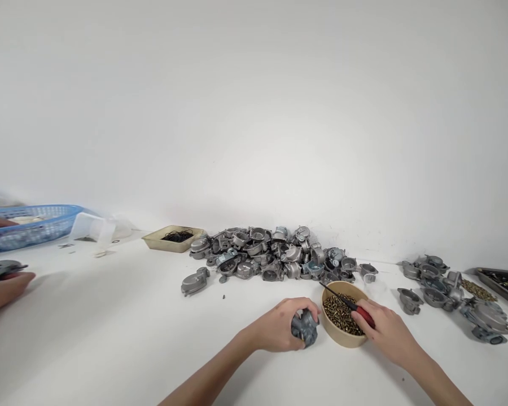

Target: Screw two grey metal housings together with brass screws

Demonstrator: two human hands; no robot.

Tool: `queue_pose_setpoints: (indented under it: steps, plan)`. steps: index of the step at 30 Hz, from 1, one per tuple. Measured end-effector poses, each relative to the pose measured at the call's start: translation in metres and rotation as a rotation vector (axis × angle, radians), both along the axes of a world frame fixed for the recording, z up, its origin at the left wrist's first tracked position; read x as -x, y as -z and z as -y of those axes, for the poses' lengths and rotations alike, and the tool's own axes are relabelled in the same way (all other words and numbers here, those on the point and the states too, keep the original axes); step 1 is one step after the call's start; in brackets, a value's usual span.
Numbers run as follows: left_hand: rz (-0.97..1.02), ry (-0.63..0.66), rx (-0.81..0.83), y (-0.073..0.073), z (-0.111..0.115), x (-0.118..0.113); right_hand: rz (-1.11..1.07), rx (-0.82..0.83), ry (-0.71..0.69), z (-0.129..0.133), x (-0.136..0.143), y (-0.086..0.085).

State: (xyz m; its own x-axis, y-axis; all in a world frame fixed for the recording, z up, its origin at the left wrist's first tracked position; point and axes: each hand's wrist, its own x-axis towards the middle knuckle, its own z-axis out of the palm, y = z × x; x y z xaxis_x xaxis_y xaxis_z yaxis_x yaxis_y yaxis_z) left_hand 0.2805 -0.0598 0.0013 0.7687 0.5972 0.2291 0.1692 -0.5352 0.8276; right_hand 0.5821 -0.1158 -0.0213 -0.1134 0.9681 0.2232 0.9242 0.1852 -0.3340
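My left hand (276, 326) is wrapped round a grey cast-metal part (305, 328), just left of a round tan tub (345, 340). Small brass-coloured screws (342, 313) fill much of the tub. Over its right rim, my right hand (383, 328) grips a screwdriver (366, 317) by its red and black handle. The dark shaft points up and left across the tub. My fingers hide part of the metal part and of the handle.
Behind the tub lies a heap of grey metal housings (254, 254). More housings (434, 282) lie at right beside a dark tray (502, 285). A tan tray (152, 242) holds black rings. At far left, another person's hand (4, 293) holds a grey part near a blue basket (46, 237).
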Motion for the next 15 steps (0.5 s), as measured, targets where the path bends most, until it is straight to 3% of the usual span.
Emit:
queue_pose_setpoints:
  steps: [4, 9, 15]
  plan:
    - [0.101, -0.010, 0.036, 0.004, 0.000, -0.002, -0.008, 0.004, 0.011, 0.001, 0.001, -0.004]
    - [0.061, 0.076, 0.021, 0.006, 0.001, -0.002, 0.002, 0.034, 0.007, 0.004, 0.004, -0.010]
    - [0.120, 0.086, -0.014, 0.006, 0.005, -0.005, 0.000, 0.052, 0.009, 0.006, 0.007, -0.016]
